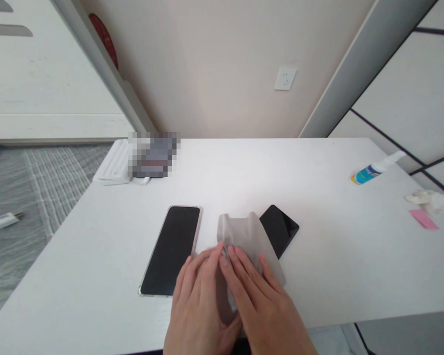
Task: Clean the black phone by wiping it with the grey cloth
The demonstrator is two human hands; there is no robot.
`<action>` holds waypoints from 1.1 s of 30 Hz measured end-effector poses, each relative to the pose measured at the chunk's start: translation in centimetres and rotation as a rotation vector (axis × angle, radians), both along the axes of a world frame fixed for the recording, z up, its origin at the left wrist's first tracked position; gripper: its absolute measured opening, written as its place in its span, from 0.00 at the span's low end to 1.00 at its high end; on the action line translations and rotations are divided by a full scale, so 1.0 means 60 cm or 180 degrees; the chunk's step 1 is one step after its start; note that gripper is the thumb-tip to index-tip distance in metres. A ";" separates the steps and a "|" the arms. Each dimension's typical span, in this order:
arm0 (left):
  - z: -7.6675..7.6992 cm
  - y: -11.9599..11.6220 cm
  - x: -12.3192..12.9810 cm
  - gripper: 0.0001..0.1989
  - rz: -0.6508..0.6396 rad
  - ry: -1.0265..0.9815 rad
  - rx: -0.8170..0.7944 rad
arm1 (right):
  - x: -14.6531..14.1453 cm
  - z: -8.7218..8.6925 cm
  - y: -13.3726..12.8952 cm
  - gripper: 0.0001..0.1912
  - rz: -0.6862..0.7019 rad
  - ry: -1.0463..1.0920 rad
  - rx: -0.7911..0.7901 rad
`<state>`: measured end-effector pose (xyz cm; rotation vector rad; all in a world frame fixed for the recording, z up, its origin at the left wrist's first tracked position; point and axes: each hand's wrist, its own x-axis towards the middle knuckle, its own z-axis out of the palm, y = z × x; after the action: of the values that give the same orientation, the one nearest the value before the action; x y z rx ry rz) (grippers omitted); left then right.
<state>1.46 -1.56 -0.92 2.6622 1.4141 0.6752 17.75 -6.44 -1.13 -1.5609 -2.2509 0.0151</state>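
A light grey cloth (240, 229) lies bunched and creased on the white table (318, 276), under both hands at the near edge. My left hand (200, 301) is at its left side, with curled fingers closed on the cloth's folded edge. Resting on its top, my right hand (257, 296) has fingers stretched out nearly flat. A fold runs between the hands; what lies beneath is hidden. To the left is a phone (173, 246) with a dark screen and clear case. A smaller black phone-like slab (279, 229) is partly covered by the cloth's right side.
A small spray bottle (368, 173) with a blue label lies toward the right. Beyond it are a crumpled white tissue (429, 199) and a pink slip (424, 219). White folded material (114, 165) and a blurred dark item (155, 158) sit at the back left.
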 end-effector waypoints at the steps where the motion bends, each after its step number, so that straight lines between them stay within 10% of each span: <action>1: 0.001 -0.001 0.000 0.40 0.0047 -0.0003 -0.0068 | 0.004 -0.002 -0.014 0.34 0.0047 -0.0094 0.0093; 6: 0.005 -0.005 0.003 0.41 0.0074 -0.0152 -0.0221 | 0.101 0.013 -0.051 0.43 0.0179 0.0026 -0.0194; 11: 0.000 -0.001 0.005 0.39 -0.0041 -0.0058 0.0158 | 0.176 0.030 -0.004 0.47 -0.0850 0.0156 -0.0448; 18: -0.008 0.011 0.000 0.30 -0.0164 0.0149 0.0547 | 0.061 0.017 0.053 0.54 -0.0298 0.0145 -0.0321; 22: -0.003 0.009 0.000 0.31 -0.0163 0.0206 0.0582 | 0.007 -0.010 0.008 0.36 0.0100 -0.0140 0.0140; 28: 0.004 0.000 0.003 0.37 -0.0067 -0.0046 0.0076 | 0.099 0.002 -0.047 0.46 0.0165 0.0078 -0.0238; 33: -0.001 -0.003 0.007 0.39 -0.0056 -0.0102 0.0032 | 0.162 0.027 0.012 0.48 -0.0759 0.0297 -0.0498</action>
<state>1.87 -1.72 -0.97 2.6556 1.3816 0.7217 27.48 -5.71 0.48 -1.8614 -2.0214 0.1972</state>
